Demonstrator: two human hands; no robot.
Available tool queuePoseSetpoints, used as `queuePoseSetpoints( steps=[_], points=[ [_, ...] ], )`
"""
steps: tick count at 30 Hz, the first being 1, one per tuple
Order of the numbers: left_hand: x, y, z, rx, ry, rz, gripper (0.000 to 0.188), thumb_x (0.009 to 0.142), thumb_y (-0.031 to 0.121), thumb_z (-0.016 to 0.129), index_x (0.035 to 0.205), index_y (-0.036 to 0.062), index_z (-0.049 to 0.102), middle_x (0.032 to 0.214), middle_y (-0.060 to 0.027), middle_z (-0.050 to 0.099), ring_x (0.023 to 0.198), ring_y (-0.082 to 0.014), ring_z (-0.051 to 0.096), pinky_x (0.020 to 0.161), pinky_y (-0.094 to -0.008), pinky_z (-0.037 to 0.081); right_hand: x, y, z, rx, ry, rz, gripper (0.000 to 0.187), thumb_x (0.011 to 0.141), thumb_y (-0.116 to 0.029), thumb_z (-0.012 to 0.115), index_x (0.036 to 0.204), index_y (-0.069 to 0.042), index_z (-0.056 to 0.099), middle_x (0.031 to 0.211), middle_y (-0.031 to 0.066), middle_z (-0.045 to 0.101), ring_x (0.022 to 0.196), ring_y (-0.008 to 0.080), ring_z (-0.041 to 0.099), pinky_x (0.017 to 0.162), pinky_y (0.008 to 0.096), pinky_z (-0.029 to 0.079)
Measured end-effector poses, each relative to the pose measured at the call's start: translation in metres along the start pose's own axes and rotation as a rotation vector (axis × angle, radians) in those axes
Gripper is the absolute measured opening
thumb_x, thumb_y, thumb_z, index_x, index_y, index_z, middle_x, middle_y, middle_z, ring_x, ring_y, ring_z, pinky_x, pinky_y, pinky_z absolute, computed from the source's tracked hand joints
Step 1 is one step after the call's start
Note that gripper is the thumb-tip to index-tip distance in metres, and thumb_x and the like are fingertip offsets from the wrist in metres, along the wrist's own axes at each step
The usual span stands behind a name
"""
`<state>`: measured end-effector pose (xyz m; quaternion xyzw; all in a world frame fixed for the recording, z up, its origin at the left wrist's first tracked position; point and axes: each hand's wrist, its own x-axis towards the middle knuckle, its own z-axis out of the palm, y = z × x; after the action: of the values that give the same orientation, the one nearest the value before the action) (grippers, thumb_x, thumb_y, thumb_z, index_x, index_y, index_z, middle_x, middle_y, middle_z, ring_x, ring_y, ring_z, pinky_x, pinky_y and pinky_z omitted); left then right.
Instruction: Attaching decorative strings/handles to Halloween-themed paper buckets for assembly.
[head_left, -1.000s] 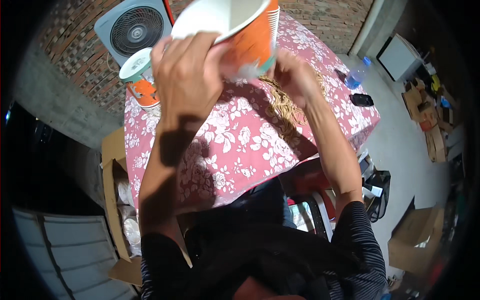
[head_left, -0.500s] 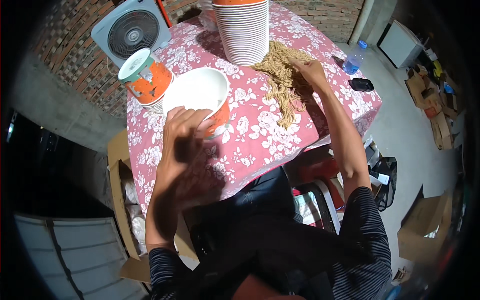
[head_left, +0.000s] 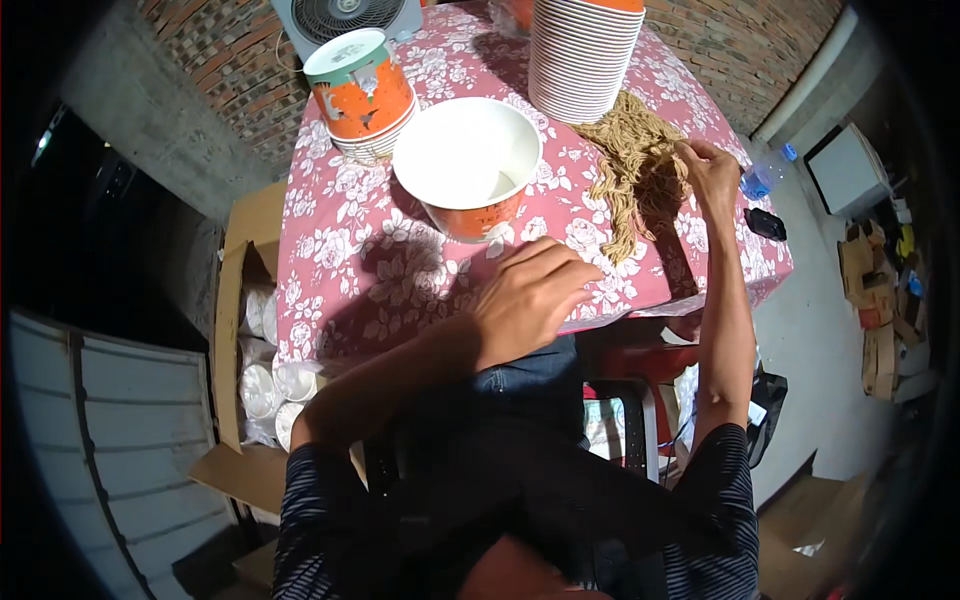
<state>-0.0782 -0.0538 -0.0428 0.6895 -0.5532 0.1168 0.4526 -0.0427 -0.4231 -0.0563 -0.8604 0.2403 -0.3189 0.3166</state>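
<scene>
A white-lined paper bucket point(head_left: 483, 222) with an orange outside stands upright, mouth up, in the middle of the table. My left hand point(head_left: 535, 300) is off it, in front of the bucket near the table's front edge, with loosely bent fingers and nothing seen in them. To the right lies a tangled heap of tan cord-like strands point(head_left: 625, 185). At its right edge my right hand point(head_left: 712, 180) has thumb and forefinger pinched together. Whether a strand is between those fingertips is too small to make out.
A tall stack of paper buckets point(head_left: 582, 65) rises behind the strands. More upturned orange buckets point(head_left: 365, 100) stand at left, near a fan point(head_left: 350, 20). A bottle point(head_left: 765, 175) and black tray point(head_left: 766, 224) sit at the right edge. An open carton point(head_left: 232, 340) stands left of the table.
My left hand has let go of the bucket's rim and moved right and toward me. My right hand has shifted to the right edge of the strands. The whole view has turned somewhat.
</scene>
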Motion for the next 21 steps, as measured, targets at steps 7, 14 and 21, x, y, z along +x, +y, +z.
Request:
queuePoseSetpoints(
  steps=[7, 14, 21],
  points=[
    [0.02, -0.031, 0.041, -0.182, 0.015, -0.14, 0.026, 0.088, 0.007, 0.077, 0.111, 0.0001, 0.066, 0.102, -0.0173, 0.071, 0.093, -0.0348, 0.071, 0.079, -0.0424, 0.055, -0.012, 0.002, 0.002, 0.426, -0.242, 0.142, 0.029, 0.097, -0.023, 0.077, 0.077, -0.002, 0.071, 0.064, -0.0024, 0.059, 0.058, 0.0057, 0.053, 0.052, 0.0254, 0.042],
    [0.035, -0.033, 0.053, -0.137, -0.137, -0.203, 0.027, 0.091, 0.008, 0.076, 0.114, -0.0003, 0.066, 0.104, -0.0178, 0.073, 0.095, -0.0334, 0.073, 0.081, -0.0417, 0.057, -0.031, 0.008, 0.006, -0.367, -0.16, -0.246, 0.026, 0.089, -0.035, 0.081, 0.102, -0.013, 0.081, 0.085, 0.0146, 0.077, 0.075, 0.0331, 0.074, 0.069, 0.0445, 0.055],
    [0.038, -0.052, 0.055, -0.19, -0.139, -0.403, 0.026, 0.094, 0.007, 0.074, 0.119, -0.0007, 0.069, 0.105, -0.0164, 0.076, 0.092, -0.0236, 0.076, 0.08, -0.0342, 0.061, -0.028, 0.021, -0.011, 0.108, -0.127, -0.045, 0.022, 0.098, -0.021, 0.073, 0.096, 0.0, 0.077, 0.07, 0.0049, 0.07, 0.056, 0.0121, 0.06, 0.054, 0.0345, 0.045]
  ],
)
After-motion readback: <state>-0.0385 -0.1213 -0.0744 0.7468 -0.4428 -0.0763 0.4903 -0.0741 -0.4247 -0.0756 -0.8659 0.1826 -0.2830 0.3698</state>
